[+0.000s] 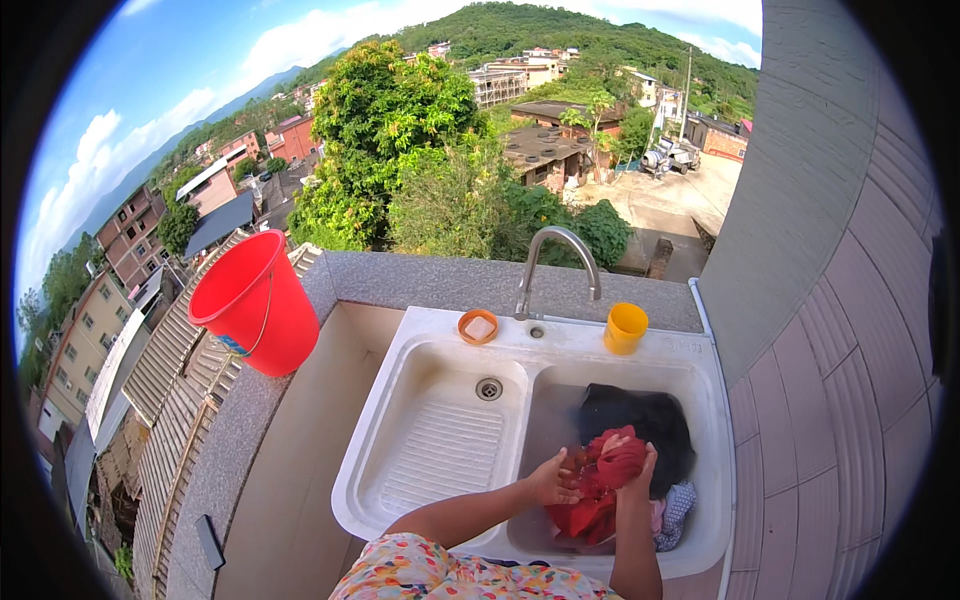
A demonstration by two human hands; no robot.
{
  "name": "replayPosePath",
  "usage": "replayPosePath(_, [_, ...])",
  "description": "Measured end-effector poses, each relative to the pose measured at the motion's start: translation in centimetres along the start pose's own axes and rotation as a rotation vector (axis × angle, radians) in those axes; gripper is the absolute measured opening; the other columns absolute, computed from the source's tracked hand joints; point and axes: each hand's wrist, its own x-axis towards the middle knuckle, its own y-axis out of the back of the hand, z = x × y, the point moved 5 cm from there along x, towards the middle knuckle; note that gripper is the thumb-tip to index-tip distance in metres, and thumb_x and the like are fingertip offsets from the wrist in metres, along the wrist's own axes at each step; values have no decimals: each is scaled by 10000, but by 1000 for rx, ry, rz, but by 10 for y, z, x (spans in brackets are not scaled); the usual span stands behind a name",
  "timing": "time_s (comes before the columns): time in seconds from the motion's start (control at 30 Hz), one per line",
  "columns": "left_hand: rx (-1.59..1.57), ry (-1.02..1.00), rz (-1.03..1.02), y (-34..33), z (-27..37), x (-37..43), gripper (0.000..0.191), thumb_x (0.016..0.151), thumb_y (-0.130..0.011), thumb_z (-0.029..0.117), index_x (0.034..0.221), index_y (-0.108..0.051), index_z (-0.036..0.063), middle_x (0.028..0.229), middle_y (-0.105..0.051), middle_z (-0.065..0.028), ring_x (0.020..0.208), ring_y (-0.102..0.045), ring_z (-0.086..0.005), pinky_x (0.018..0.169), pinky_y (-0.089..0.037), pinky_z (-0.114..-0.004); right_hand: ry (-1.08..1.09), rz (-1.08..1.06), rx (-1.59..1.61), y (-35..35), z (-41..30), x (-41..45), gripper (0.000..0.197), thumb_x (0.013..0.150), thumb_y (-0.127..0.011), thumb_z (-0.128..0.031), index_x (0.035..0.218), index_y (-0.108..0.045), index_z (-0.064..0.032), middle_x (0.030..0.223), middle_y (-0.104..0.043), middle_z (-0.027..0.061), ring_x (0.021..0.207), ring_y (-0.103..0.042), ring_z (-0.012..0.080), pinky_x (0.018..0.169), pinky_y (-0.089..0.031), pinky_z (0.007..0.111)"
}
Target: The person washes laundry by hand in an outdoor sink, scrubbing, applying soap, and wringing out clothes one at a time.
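A double laundry sink (523,420) lies in front of me, its right basin holding cloudy water and clothes. My right hand (637,465) grips a bunched wet red garment (589,517) above the water, and the rest of the cloth hangs down into the basin. Just left of the bunch is my left hand (553,480), palm turned towards the cloth with fingers apart, holding nothing. A black garment (637,427) floats behind the red one. To the right of my right wrist lie a grey patterned cloth (677,514) and a bit of pink cloth (658,517).
The left basin has a ribbed washboard slope (439,454). On the sink's back rim stand an orange dish with soap (478,328), a curved metal faucet (559,240) and a yellow cup (625,328). A red bucket (259,307) and a dark phone-like object (210,541) rest on the granite ledge (262,442).
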Motion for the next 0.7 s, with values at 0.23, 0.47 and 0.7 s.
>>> replayPosePath(0.23, [-300,-308,-839,-80,28,-47,987,695,-289,794,1375,-170,89,1339,-363,-164,1195,-398,-341,986,-315,-514,-787,-523,659,-72,71,-29,160,861,-437,-99,995,-508,-47,956,-603,78,798,-564,166,688,-461,241])
replayPosePath(0.47, [-240,-602,-716,-82,92,-90,930,624,-280,816,1348,-319,233,1282,-432,-68,1144,-444,-247,954,-375,-450,-626,-291,507,-31,76,-20,598,757,-640,-317,1251,-385,-96,946,-610,23,826,-559,166,757,-458,290])
replayPosePath(0.7, [367,-887,-547,-94,114,-103,337,765,-683,360,799,-619,31,726,-602,-26,669,-549,-115,675,-475,-274,-445,-348,-111,-39,79,-32,719,736,-635,-491,1279,-359,-110,963,-584,52,834,-560,162,779,-460,319])
